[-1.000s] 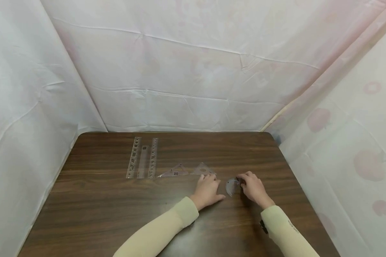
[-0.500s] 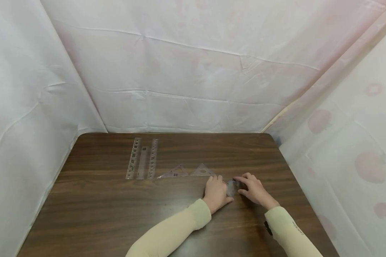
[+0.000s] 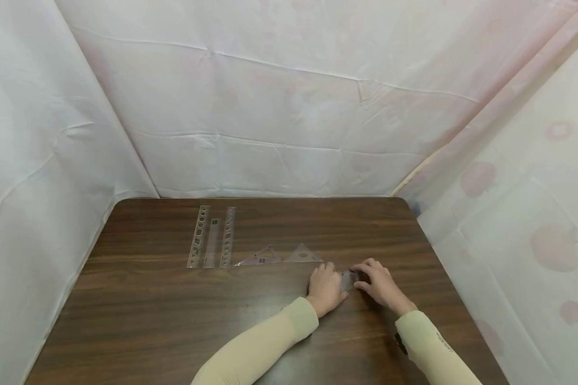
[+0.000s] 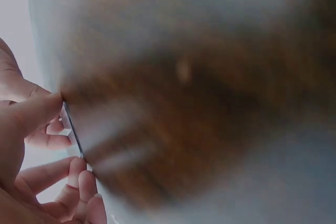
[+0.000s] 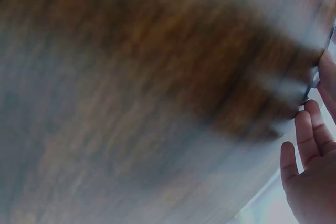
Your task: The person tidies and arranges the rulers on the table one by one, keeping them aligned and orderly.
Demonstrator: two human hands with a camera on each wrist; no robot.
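Nearest the camera, two cream sleeves rise from the bottom edge of the head view toward the lower right centre of the frame, where both hands meet over a small clear protractor point(image 3: 349, 279) on the dark wooden table point(image 3: 149, 321). The left hand point(image 3: 325, 289) lies knuckles up with its fingers against the protractor's left edge; the right hand point(image 3: 379, 282) curls its fingertips onto the right edge. Whether either hand truly pinches the piece or only presses on it, I cannot tell. The wrist views are blurred, though the left wrist view shows a thin edge point(image 4: 73, 129) caught between thumb and fingers.

Judging by its look, the protractor is thin, rigid plastic: very light, smooth, and lying flat, so it is likely to slide rather than lift. It would best be taken by its rim, one edge tipped up with a fingernail or held steady by the other hand. It could probably snap if bent hard.

Farther up, just beyond the left hand, two clear set squares point(image 3: 280, 255) lie side by side, and beyond them to the left three clear straight rulers point(image 3: 212, 243) lie parallel, running toward the far edge. White sheeting point(image 3: 270, 107) walls the table in behind and at both sides.

Compared with a second ago, the left hand has slid rightward, away from the nearer set square, to close on the protractor. The gap between the hands has shrunk, and the protractor is now mostly hidden between them. The rulers and set squares have not moved.
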